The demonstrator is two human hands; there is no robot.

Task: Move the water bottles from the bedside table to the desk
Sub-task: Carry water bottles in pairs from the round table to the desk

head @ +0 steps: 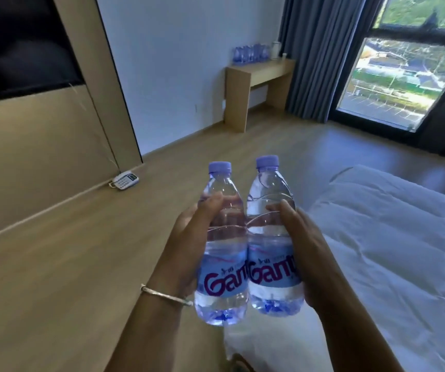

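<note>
two bottles in hand, desk across the room

on my far left i see the wood wall panel (41, 146), and at its foot a white telephone (125, 180) sitting on the wood floor (81, 264). closer in, my left hand (186, 237), with a thin bracelet (166, 295) at the wrist, is wrapped around the left bottle (221, 253), thumb pressed on its front. that bottle stands upright in the air, purple cap up, its side touching the right bottle (272, 237). my right hand (304, 248) grips that one the same way, fingers curled behind it and thumb on the front. past them, against the far wall, the desk (259, 76) already carries a cluster of bottles (249, 53) with a white kettle (276, 49) just beside them. further right hang grey curtains (320, 49), then the window (404, 81). the white bed (390, 251) lies at my lower right.
</note>
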